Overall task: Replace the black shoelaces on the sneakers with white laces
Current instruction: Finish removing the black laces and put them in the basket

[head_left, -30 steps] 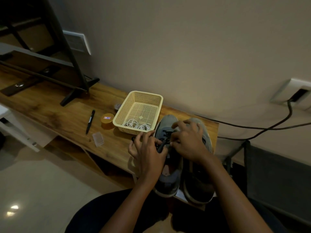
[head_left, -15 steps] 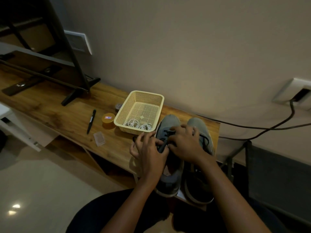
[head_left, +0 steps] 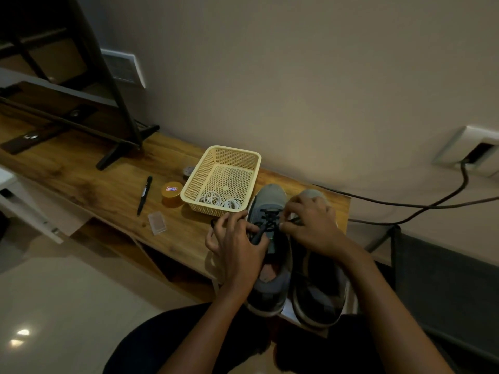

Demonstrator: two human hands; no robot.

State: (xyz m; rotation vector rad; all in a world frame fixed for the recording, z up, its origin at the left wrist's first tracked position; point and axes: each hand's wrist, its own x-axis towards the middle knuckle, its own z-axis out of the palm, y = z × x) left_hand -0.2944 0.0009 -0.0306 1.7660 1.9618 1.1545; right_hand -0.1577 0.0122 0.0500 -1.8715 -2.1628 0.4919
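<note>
Two grey sneakers stand side by side at the near right end of the wooden shelf, toes pointing at the wall. The left sneaker (head_left: 270, 195) carries a black lace (head_left: 267, 221) across its upper. My left hand (head_left: 237, 247) grips a black lace end beside the shoe's tongue. My right hand (head_left: 310, 225) pinches the lace at the eyelets from the right and covers much of the right sneaker (head_left: 321, 300). Coiled white laces (head_left: 218, 201) lie in the near end of a cream mesh basket (head_left: 216, 157), left of the shoes.
Left of the basket lie a black pen (head_left: 144, 194), a round yellow tin (head_left: 170, 193) and a small clear plastic case (head_left: 156, 223). A black stand leg (head_left: 118, 152) rests further left. A dark cable (head_left: 405, 205) runs along the wall from a socket (head_left: 478, 152).
My right hand has slid right along the eyelets, uncovering more of the black lacing. My left hand stays at the tongue, holding the lace end.
</note>
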